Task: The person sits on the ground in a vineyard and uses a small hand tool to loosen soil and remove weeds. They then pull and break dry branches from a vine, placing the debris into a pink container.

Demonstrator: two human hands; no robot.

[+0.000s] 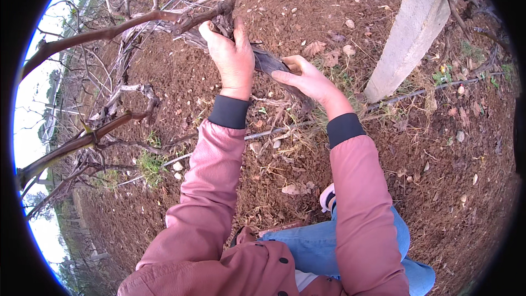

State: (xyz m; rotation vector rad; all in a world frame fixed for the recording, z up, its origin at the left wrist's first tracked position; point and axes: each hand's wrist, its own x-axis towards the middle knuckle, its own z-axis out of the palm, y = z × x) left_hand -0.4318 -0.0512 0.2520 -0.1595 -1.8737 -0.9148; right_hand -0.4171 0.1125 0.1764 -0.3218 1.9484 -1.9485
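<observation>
My left hand [232, 57] grips the upper part of a grapevine trunk [267, 62], where thick canes branch off, its thumb and fingers on either side of the wood. Lower on the same trunk, my right hand [310, 78] is closed around the bark, with the thumb on the near side. The trunk slants down to the right and has dark, peeling bark. A smooth brown cane [111, 31] runs from beside my left hand to the upper left. No tool shows in either hand.
A concrete post [415, 33] leans at the upper right. A thin irrigation hose [269, 132] runs along the ground behind my forearms. More bare vine canes [78, 142] and wires fill the left side. Stones, dry leaves and weeds [151, 166] lie about on the brown soil.
</observation>
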